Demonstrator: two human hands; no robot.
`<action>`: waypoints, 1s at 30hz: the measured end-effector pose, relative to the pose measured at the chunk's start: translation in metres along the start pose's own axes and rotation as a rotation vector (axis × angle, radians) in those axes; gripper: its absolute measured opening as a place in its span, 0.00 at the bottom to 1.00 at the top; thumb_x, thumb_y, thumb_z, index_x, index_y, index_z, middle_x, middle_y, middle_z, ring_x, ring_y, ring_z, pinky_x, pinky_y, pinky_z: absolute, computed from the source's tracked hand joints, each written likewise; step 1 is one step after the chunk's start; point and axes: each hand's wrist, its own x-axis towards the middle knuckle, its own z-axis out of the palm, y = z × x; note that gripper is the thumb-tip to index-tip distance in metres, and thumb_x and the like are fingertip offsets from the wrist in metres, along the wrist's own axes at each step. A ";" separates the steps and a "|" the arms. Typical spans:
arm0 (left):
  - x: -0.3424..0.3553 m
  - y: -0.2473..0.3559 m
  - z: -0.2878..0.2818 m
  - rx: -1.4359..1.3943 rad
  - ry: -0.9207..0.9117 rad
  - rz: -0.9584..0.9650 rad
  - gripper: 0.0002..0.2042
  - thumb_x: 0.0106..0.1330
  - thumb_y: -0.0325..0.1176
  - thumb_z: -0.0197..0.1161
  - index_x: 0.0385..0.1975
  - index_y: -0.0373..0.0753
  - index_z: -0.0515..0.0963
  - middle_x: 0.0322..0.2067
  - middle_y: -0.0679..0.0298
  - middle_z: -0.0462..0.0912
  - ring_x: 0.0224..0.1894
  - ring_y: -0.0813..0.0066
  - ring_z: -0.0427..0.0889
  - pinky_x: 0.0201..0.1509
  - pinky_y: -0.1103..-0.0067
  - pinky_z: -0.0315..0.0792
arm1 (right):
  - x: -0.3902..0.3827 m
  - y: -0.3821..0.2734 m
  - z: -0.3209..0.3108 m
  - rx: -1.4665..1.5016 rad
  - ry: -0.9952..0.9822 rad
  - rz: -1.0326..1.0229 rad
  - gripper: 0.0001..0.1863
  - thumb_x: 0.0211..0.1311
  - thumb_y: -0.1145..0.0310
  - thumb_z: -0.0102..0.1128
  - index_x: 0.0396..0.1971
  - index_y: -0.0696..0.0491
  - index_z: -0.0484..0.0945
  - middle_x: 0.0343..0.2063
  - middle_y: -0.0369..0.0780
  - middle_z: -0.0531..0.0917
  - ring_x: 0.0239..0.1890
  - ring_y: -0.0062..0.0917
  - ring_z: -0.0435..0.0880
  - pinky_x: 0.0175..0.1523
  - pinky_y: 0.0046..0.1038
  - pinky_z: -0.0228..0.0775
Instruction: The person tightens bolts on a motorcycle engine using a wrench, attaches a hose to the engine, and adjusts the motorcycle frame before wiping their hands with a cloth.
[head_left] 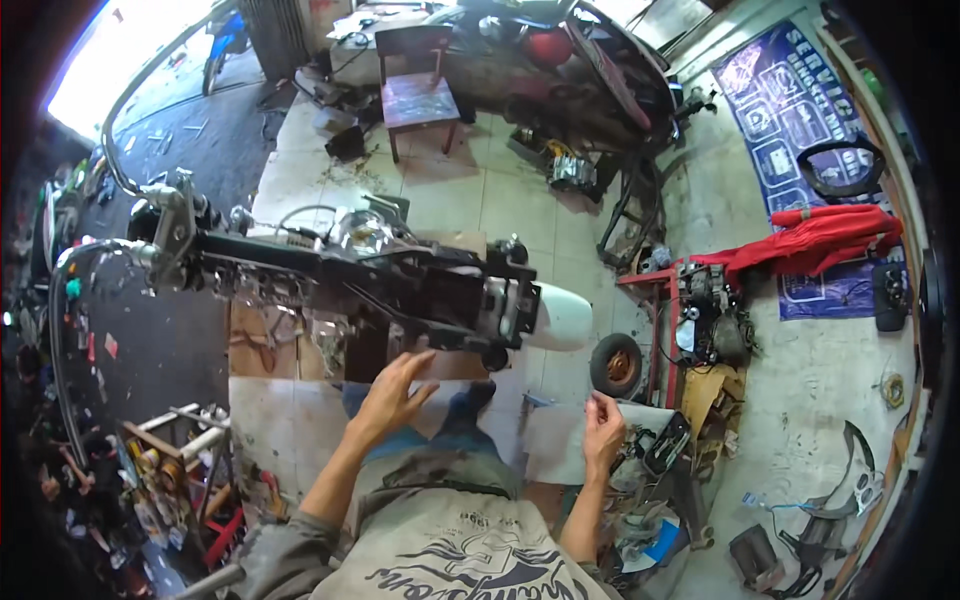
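Note:
A stripped motorcycle frame (380, 285) stretches across in front of me, its long handlebar (118, 115) at the far left and a white rear fender (562, 318) at its right end. My left hand (395, 398) is close to the near side of the frame, fingers spread and nothing visible in them; whether the fingertips touch it, I cannot tell. Off to the right, my right hand (603, 432) is raised with its fingers curled and pinched together. Anything between those fingers is too small to make out. Below that hand lie assorted loose parts (645, 455).
A small wheel (616, 365) leans by a red stand (655, 335) bearing an engine (712, 315). Red clothing (810, 240) hangs along the right wall. A tool rack (185, 450) stands at lower left, a wooden chair (420, 105) at the back. Body panels (850, 480) lie lower right.

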 end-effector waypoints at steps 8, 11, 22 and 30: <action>0.041 0.065 0.109 0.398 0.346 -0.041 0.24 0.54 0.31 0.64 0.53 0.37 0.70 0.56 0.49 0.64 0.59 0.50 0.63 0.61 0.63 0.59 | 0.018 0.092 -0.035 0.121 -0.175 -0.047 0.11 0.59 0.71 0.56 0.37 0.62 0.79 0.27 0.43 0.83 0.29 0.24 0.83 0.37 0.24 0.74; 0.042 0.070 0.118 0.439 0.377 -0.061 0.26 0.52 0.31 0.65 0.55 0.38 0.69 0.57 0.49 0.63 0.61 0.50 0.60 0.63 0.62 0.56 | 0.030 0.103 -0.034 0.189 -0.200 -0.004 0.10 0.59 0.69 0.56 0.36 0.60 0.79 0.27 0.45 0.83 0.29 0.31 0.83 0.38 0.29 0.74; 0.059 0.066 0.144 0.483 0.379 -0.026 0.20 0.55 0.37 0.63 0.48 0.41 0.73 0.55 0.53 0.66 0.63 0.52 0.58 0.68 0.55 0.45 | 0.029 0.118 -0.046 0.186 -0.213 -0.014 0.12 0.59 0.71 0.56 0.39 0.62 0.79 0.28 0.44 0.83 0.29 0.27 0.83 0.36 0.26 0.74; 0.075 0.065 0.146 0.396 0.434 -0.048 0.18 0.57 0.39 0.61 0.47 0.41 0.75 0.49 0.60 0.73 0.60 0.58 0.63 0.69 0.56 0.44 | 0.054 0.098 -0.046 0.145 -0.201 -0.003 0.12 0.60 0.71 0.55 0.38 0.63 0.78 0.26 0.43 0.83 0.28 0.25 0.83 0.36 0.25 0.73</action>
